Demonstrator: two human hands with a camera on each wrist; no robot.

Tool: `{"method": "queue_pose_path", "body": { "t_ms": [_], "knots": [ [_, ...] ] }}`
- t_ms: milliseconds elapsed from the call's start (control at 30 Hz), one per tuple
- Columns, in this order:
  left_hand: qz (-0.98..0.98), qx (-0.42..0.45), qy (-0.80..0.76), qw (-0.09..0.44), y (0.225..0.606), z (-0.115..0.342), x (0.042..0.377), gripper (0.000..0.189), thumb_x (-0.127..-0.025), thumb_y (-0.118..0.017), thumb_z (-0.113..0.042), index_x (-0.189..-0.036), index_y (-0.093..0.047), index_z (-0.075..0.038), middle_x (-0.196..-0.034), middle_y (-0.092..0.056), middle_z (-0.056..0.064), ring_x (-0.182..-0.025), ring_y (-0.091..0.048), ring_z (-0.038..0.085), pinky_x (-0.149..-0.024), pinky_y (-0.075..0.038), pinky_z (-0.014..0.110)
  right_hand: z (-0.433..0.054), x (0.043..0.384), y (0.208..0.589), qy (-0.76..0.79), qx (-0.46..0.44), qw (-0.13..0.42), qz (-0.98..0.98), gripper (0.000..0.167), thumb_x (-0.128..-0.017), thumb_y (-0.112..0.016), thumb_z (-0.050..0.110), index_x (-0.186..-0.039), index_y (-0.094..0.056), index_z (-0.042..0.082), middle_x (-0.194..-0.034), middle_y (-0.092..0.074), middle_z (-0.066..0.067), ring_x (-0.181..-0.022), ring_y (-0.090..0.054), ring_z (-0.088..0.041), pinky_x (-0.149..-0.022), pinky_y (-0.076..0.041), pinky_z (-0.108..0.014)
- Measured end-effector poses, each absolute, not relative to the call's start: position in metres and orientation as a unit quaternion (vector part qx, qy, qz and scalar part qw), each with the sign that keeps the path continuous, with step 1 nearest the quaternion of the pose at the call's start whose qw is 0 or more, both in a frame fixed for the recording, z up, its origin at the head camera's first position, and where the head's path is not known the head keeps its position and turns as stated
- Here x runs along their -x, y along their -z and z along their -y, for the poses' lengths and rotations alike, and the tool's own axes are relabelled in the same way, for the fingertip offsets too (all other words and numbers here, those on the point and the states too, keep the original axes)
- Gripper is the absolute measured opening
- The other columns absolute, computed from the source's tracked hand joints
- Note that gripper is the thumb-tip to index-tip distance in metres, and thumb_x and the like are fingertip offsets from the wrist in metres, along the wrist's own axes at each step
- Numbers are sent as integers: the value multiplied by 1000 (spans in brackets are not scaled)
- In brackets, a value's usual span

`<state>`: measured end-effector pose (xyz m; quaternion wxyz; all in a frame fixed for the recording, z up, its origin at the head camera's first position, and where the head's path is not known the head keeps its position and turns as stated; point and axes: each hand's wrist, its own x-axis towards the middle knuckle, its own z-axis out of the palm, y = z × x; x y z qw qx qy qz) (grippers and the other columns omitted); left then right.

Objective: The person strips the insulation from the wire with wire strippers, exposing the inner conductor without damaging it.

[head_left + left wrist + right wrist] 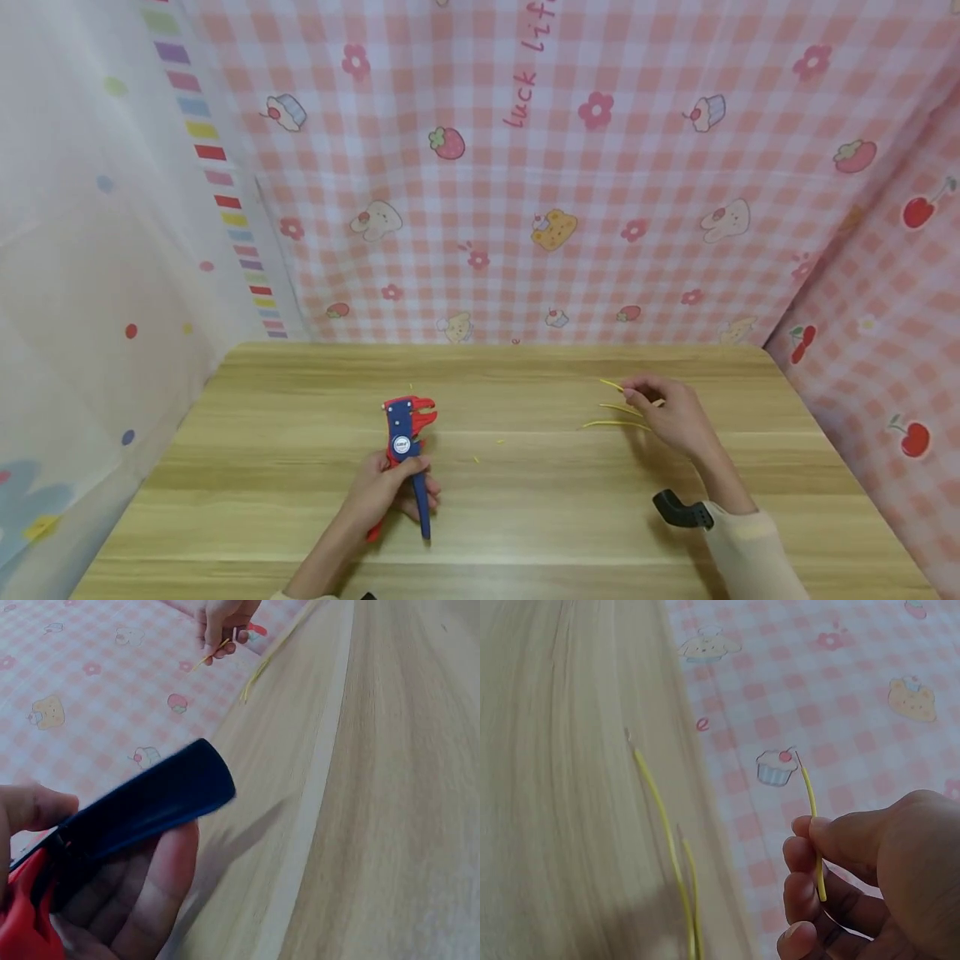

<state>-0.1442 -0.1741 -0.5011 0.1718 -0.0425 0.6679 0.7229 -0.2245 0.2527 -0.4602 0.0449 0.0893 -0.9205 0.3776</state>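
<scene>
Wire strippers [402, 425] with a blue body and red jaws are gripped in my left hand [386, 492], the jaws pointing away toward the back. In the left wrist view the blue handle [157, 791] fills the middle, thumb above and fingers below. My right hand [671, 412] pinches a short yellow wire [812, 795] between thumb and fingertips, raised over the right side of the table. Its upper end shows bare metal strands. Beneath that hand lie two more yellow wires [664, 817], side by side, also with bared tips.
Small yellow scraps [476, 460] lie on the wooden table [540, 517] between the hands. A pink checked cloth [480, 192] hangs behind the table's back edge, with more cloth at both sides. A black strap piece [681, 509] juts from the right wrist.
</scene>
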Motion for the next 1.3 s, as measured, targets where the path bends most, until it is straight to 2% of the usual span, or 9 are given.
{"method": "queue_pose_path", "body": {
  "t_ms": [100, 267, 433, 667, 800, 900, 1000, 1100, 1300],
  "knots": [
    [-700, 74, -694, 151, 500, 175, 143, 34, -99, -66, -21, -115, -61, 9, -82, -76, 8, -63, -72, 19, -56, -62, 32, -256, 226, 464, -368, -79, 44, 925, 20, -104, -60, 19, -115, -73, 7, -103, -75, -12, -88, -64, -19, -64, -50, -23],
    [-734, 116, -659, 116, 501, 176, 143, 31, -95, -72, -26, -105, -68, 3, -82, -76, 9, -52, -67, 18, -51, -61, 33, -261, 230, 468, -362, -65, 45, 929, 22, -105, -59, 21, -114, -73, 8, -104, -75, -12, -91, -64, -19, -68, -50, -23],
    [-754, 116, -638, 101, 501, 177, 143, 28, -93, -75, -25, -99, -69, 2, -74, -72, 6, -52, -63, 16, -49, -59, 30, -264, 234, 472, -359, -47, 38, 931, 24, -105, -58, 23, -115, -73, 7, -106, -75, -13, -94, -65, -21, -73, -51, -26],
    [-789, 139, -594, 69, 498, 179, 142, 24, -88, -80, -24, -93, -73, -2, -61, -58, 0, -52, -52, 13, -44, -47, 24, -270, 239, 478, -347, -22, 32, 937, 24, -105, -57, 23, -115, -73, 8, -110, -74, -15, -97, -66, -26, -80, -51, -31],
    [-806, 145, -570, 66, 495, 182, 142, 28, -86, -81, -27, -97, -74, -2, -63, -56, -2, -55, -48, 12, -45, -39, 22, -272, 242, 482, -339, -18, 34, 940, 22, -104, -58, 22, -113, -75, 10, -111, -74, -15, -99, -65, -28, -81, -50, -33],
    [-835, 138, -530, 56, 493, 185, 142, 32, -84, -83, -31, -98, -75, -4, -73, -62, 0, -63, -49, 14, -50, -35, 22, -272, 245, 485, -343, -12, 24, 939, 22, -104, -60, 23, -114, -75, 11, -112, -74, -15, -101, -65, -28, -81, -49, -32],
    [-869, 127, -477, 43, 493, 188, 142, 33, -82, -84, -36, -96, -74, -7, -81, -65, 1, -72, -50, 16, -56, -35, 23, -270, 247, 489, -343, -19, 30, 939, 20, -102, -64, 22, -111, -78, 10, -110, -75, -15, -95, -66, -25, -77, -49, -31],
    [-891, 121, -436, 32, 494, 189, 141, 34, -79, -86, -40, -91, -72, -11, -79, -62, 0, -72, -50, 16, -57, -34, 25, -269, 248, 494, -333, -30, 52, 941, 17, -99, -69, 20, -107, -80, 10, -106, -77, -16, -89, -68, -25, -74, -50, -31],
    [-916, 124, -381, 12, 495, 189, 140, 44, -77, -85, -47, -93, -68, -9, -73, -54, 0, -65, -46, 16, -53, -30, 26, -265, 246, 496, -317, -41, 89, 943, 16, -96, -72, 19, -104, -82, 10, -106, -77, -19, -98, -71, -37, -80, -57, -46]
  ]
}}
